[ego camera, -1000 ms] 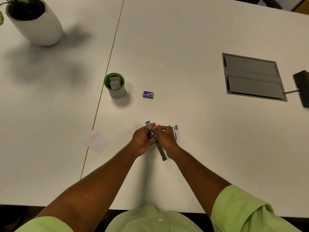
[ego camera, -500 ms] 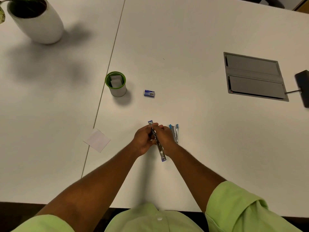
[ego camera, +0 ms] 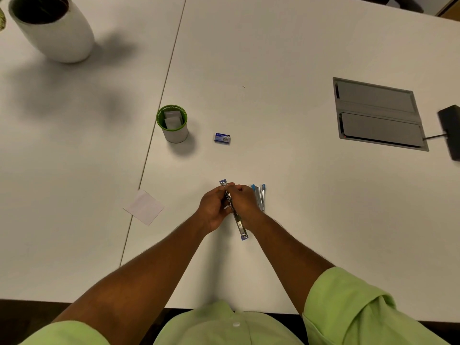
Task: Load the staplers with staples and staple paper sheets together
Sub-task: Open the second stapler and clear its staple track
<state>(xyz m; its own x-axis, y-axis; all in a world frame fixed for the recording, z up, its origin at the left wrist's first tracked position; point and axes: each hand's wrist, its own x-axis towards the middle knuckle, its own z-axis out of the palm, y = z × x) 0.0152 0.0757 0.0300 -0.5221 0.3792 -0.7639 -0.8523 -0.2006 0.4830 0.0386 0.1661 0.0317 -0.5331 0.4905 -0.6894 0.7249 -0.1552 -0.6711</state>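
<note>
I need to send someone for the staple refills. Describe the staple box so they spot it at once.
Start at the green-rimmed cup near the table seam. Just to its right lies the staple box, alone on the white top. It is the only small blue box; the staplers sit nearer the person.

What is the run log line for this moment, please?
phase: loading | both hands grip open stapler | second stapler on table | staple box untouched
</note>
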